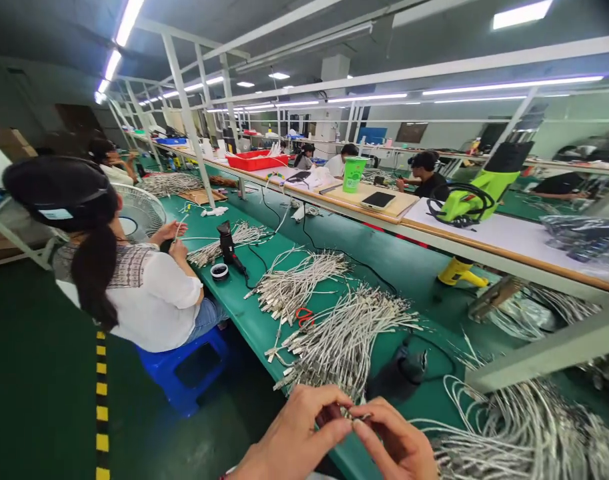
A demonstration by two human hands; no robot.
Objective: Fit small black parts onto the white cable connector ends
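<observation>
At the bottom centre, the left hand (291,433) and right hand (399,440) meet, fingers curled, each grip pinching one small part (348,414), mostly hidden, near the green bench (251,317).

On the worktop (244,303), a cable bundle (341,333) lies beyond the left hand (289,433) and right hand (399,443), which have a small part (351,415) between them. A second bundle (299,283) lies behind and left of it; a cable pile (539,427) lies to the right. Farther left, a heat gun (228,247) stands beside a tape roll (219,271), near a co-worker (154,287) on a stool (184,380). The shelf (514,233) behind carries a cup (354,175) and phone (378,200).
</observation>
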